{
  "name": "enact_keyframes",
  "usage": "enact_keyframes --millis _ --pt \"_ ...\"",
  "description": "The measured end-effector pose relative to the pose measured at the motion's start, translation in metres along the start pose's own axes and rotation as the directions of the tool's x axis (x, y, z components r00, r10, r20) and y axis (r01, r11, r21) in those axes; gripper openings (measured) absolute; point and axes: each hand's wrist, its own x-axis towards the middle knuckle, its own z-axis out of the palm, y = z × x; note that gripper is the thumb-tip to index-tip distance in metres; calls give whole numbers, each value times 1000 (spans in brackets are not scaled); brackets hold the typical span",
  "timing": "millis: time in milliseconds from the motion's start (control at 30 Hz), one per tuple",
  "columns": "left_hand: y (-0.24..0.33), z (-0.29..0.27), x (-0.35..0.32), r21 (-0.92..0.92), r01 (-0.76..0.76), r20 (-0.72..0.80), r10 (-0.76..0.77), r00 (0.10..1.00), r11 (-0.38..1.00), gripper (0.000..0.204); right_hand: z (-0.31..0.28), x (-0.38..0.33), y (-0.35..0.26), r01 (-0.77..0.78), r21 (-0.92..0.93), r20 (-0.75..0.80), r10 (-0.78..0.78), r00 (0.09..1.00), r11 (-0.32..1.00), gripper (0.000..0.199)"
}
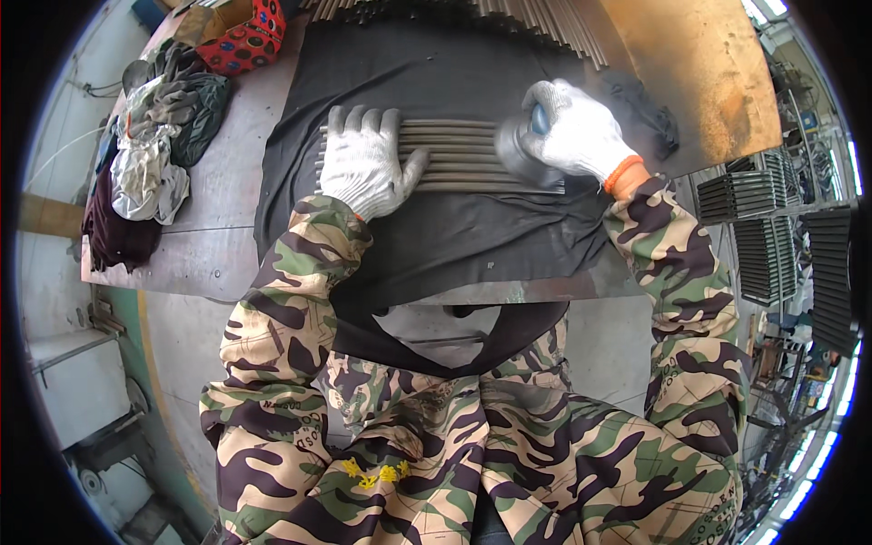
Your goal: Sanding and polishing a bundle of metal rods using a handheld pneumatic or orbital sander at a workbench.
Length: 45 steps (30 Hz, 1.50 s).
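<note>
Black mat (436,245) (rag pile (150,154) aside)

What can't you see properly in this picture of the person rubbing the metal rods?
- Head view: the left ends of the metal rods are hidden under the left hand.
- Head view: the grinding tool is mostly covered by the right hand; its disc face is out of sight.
- Head view: the rod stack is cut off by the top edge.
- Head view: the dark racks at the right rim are bent and blurred.
</note>
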Motion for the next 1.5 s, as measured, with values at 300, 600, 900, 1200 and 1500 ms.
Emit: enact_keyframes --millis 300,600,900,1200,1500 --pt "4 -16 0 -39 25 170 -18 985 999 75 15 2 14 68 16 -36 -67 997 998 37" --pt "-11 9 -9 71 -55 -8 56 998 996 72 10 4 -2 122 73 -50 -118 992 990 33" --pt "15 -12 -14 10 10 204 -11 979 1000 75 14 14 6 126 56 -90 -121 989 990 29" --pt "1 11 25 49 42 51 -44 998 998 68 8 6 -23 135 73 -45 -132 990 988 31" --pt "-4 14 10 125 14 -200 12 980 992 60 6 3 -49 181 84 -49 -177 983 980 32"
